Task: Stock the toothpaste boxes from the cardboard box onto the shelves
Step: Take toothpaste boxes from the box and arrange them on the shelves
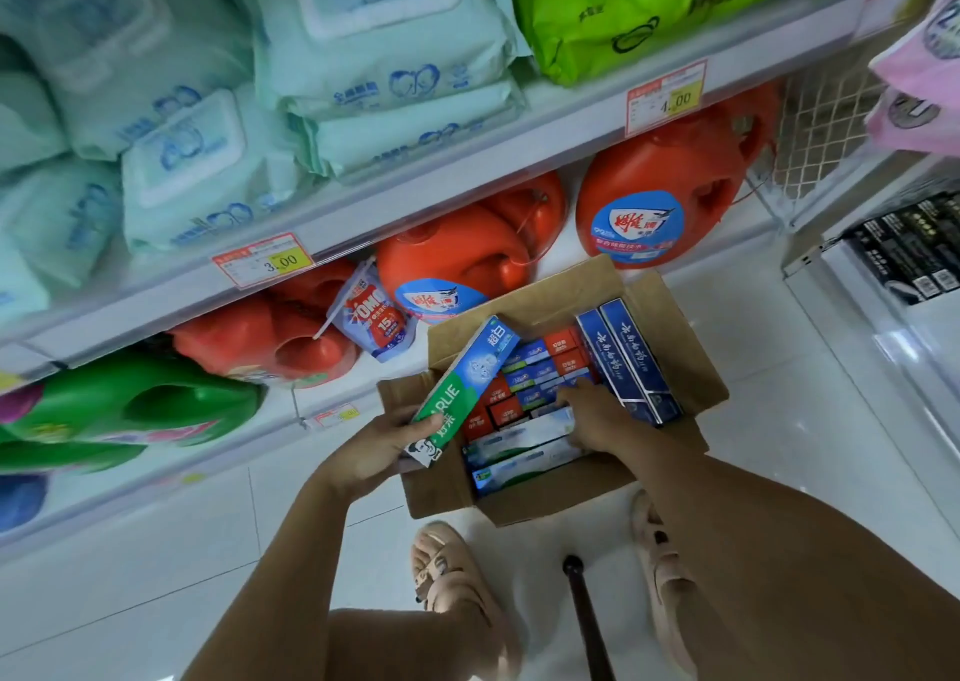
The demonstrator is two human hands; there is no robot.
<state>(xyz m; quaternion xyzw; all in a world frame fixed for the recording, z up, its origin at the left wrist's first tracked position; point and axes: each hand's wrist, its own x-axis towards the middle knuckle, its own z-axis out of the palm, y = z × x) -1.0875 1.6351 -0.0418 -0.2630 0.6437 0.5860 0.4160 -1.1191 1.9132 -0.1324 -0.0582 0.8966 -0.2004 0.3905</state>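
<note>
Hands first: left hand (pixel 375 452) is curled round the bottom end of a green box (pixel 470 379), tilted up over the carton's (pixel 693 350) left edge. Right hand (pixel 597 415) is down inside the carton with fingers on the pale boxes (pixel 522 449) at its near side, can't tell if it's actually gripping one. Blue boxes (pixel 628 363) line the carton's right wall. Picking-up stage imo. Next the green box has to go up to the shelves (pixel 415 184) behind the carton, where jugs (pixel 452 259) already sit, so it needs a free slot.
</note>
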